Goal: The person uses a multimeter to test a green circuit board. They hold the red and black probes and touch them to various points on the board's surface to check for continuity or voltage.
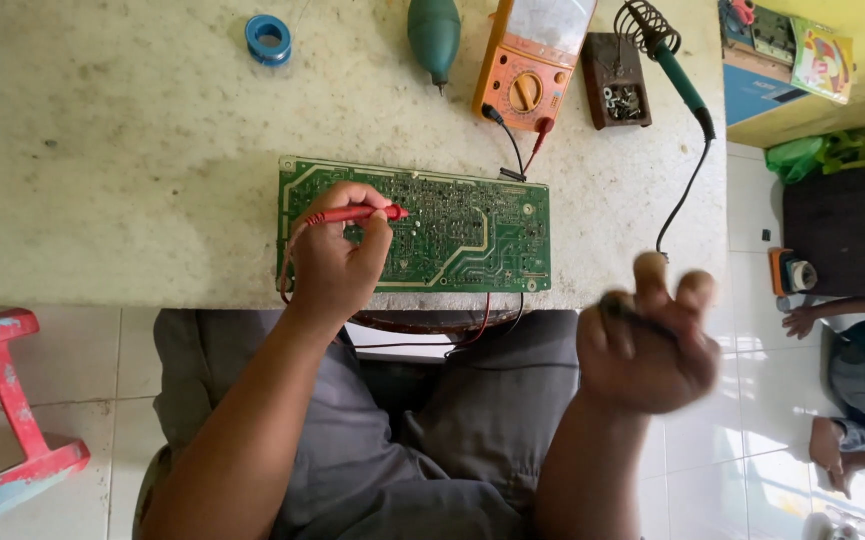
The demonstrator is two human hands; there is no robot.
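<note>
Fingers of my left hand (337, 265) pinch a red probe (355, 213) near the middle of the frame, the grip pressed together around its shaft, with the tip pointing right and lying over the green circuit board (452, 235). That board lies flat on the pale stone desk (102, 180), close to the desk's near edge, its solder side up, and my left hand rests on its left part. My right hand (647, 345) hangs lower right of centre, off the desk and above my lap, blurred; its fingers curl around a thin dark probe (632, 315), so the grip is closed on it, though the blur hides how firmly. Red and black leads (472, 330) trail from under the board's near edge across my grey trousers. At the top of the frame, right of centre, sits an orange multimeter (532, 65), with a black and a red lead plugged into its lower end and running down to the board. Just right of it stands a small dark tray of screws (615, 85), and beside that a soldering iron (677, 75) with a green handle rests in a coiled stand. A teal blower bulb (434, 35) lies left of the meter, and a blue spool (268, 38) sits in the upper left. A red and blue stool (12, 400) stands at the lower left on the tiled floor.
</note>
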